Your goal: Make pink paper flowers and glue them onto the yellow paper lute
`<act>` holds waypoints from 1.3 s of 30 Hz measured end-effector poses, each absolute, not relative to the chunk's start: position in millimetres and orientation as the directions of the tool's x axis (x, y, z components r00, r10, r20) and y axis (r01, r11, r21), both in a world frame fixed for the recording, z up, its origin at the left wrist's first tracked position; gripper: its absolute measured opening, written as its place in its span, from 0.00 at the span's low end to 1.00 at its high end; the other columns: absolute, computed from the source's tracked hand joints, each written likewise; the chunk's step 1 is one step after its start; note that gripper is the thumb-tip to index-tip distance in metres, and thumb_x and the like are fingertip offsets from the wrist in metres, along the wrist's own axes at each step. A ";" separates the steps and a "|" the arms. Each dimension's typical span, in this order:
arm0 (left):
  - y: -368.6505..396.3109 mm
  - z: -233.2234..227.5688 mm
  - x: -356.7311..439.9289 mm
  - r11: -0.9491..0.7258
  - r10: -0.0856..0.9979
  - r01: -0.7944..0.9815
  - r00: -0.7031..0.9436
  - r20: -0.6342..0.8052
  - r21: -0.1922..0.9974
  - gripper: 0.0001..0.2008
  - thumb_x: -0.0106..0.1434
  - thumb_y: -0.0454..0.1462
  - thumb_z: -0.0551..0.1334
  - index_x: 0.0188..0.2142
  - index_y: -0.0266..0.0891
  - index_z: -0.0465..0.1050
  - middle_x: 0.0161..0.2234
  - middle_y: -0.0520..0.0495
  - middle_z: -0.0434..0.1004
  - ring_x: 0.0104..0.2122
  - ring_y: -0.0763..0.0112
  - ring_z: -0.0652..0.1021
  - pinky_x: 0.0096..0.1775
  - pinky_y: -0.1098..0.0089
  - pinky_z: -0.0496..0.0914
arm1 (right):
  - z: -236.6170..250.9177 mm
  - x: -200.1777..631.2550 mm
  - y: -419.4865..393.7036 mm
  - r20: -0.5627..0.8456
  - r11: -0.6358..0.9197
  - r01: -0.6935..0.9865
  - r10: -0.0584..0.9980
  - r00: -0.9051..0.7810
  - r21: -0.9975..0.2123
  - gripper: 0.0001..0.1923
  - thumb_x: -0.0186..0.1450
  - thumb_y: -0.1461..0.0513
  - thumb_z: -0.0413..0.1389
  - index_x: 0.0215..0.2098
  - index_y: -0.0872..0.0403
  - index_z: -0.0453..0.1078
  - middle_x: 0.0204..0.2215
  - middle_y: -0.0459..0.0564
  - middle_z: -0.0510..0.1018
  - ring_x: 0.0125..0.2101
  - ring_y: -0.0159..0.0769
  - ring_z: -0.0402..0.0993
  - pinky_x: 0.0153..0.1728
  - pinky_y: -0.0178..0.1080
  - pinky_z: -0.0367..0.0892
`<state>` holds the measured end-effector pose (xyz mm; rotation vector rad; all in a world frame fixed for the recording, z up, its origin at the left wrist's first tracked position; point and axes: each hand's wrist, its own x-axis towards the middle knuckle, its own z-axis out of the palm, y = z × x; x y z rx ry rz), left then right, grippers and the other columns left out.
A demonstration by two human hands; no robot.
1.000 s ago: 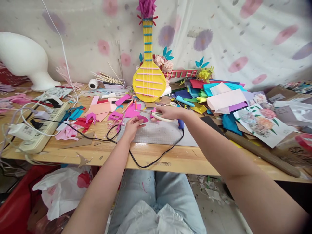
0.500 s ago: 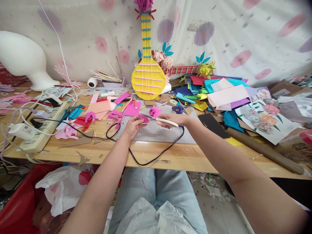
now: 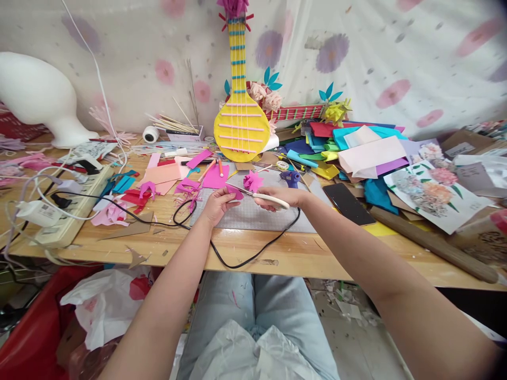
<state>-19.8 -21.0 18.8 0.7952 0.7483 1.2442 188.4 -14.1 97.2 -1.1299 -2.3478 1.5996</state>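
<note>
A: What was spread beneath the grip?

B: A table [image 3: 285,253], with a mat [image 3: 245,220] laid right under the work, probably so that the wood would be spared from cuts.

A: And the lute [image 3: 241,126]?

B: It was stood upright beyond the grip, perhaps so that the near side could be left for handwork.

A: The phone [image 3: 348,204]?

B: It was laid flat to the right of the grip, beside the forearm, where paper would hardly be obstructed by it.

A: The glue gun [image 3: 291,178]?

B: Just beyond the right-hand hold, presumably so that it could be reached easily.

A: How were the scissors [image 3: 273,199] held?

B: They were gripped at the pale handle by the right hand [image 3: 287,194] and aimed leftward, so that the cutting end was brought to the other grip. Whether it was parted could not be told.

A: The flower [image 3: 253,181]?

B: It was set just past the scissors, apparently kept clear of them.

A: And the scrap [image 3: 238,196]?

B: It was pinched by the left hand [image 3: 217,206] between thumb and fingers, above the mat, likely to be steadied with its far part left free.
</note>
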 end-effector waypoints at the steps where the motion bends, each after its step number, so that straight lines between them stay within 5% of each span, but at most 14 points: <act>1: -21.1 18.9 -19.7 0.137 0.984 -0.513 0.168 -0.058 0.847 0.08 0.42 0.31 0.68 0.24 0.36 0.72 0.24 0.54 0.76 0.27 0.76 0.76 0.35 0.70 0.74 | 97.5 187.2 -14.8 -0.318 0.181 0.517 0.609 -0.727 -0.836 0.24 0.57 0.44 0.55 0.26 0.54 0.55 0.19 0.41 0.61 0.18 0.23 0.57 0.19 0.30 0.54; 30: -24.7 23.0 -18.6 0.146 0.981 -0.478 0.182 -0.065 0.866 0.07 0.42 0.32 0.66 0.23 0.36 0.70 0.24 0.52 0.76 0.26 0.74 0.76 0.35 0.68 0.72 | 96.3 187.0 -13.9 -0.332 0.090 0.542 0.703 -0.629 -0.836 0.23 0.54 0.46 0.60 0.25 0.55 0.57 0.15 0.38 0.61 0.13 0.21 0.55 0.12 0.29 0.51; 36: -22.4 21.9 -17.9 0.140 0.989 -0.497 0.108 -0.099 0.856 0.07 0.42 0.32 0.67 0.24 0.36 0.71 0.24 0.52 0.76 0.27 0.74 0.76 0.33 0.70 0.72 | 100.0 203.3 -9.8 -0.123 0.106 0.336 0.794 -0.596 -0.936 0.23 0.54 0.46 0.60 0.28 0.53 0.56 0.15 0.37 0.59 0.14 0.22 0.55 0.14 0.30 0.51; 39: -21.0 21.5 -16.4 0.122 0.992 -0.491 0.046 -0.114 0.863 0.08 0.43 0.33 0.67 0.26 0.36 0.72 0.25 0.52 0.76 0.28 0.74 0.76 0.32 0.71 0.71 | 104.9 221.2 -3.7 0.067 0.162 0.220 0.921 -0.385 -0.962 0.24 0.53 0.44 0.59 0.30 0.52 0.55 0.17 0.38 0.59 0.15 0.24 0.56 0.16 0.31 0.54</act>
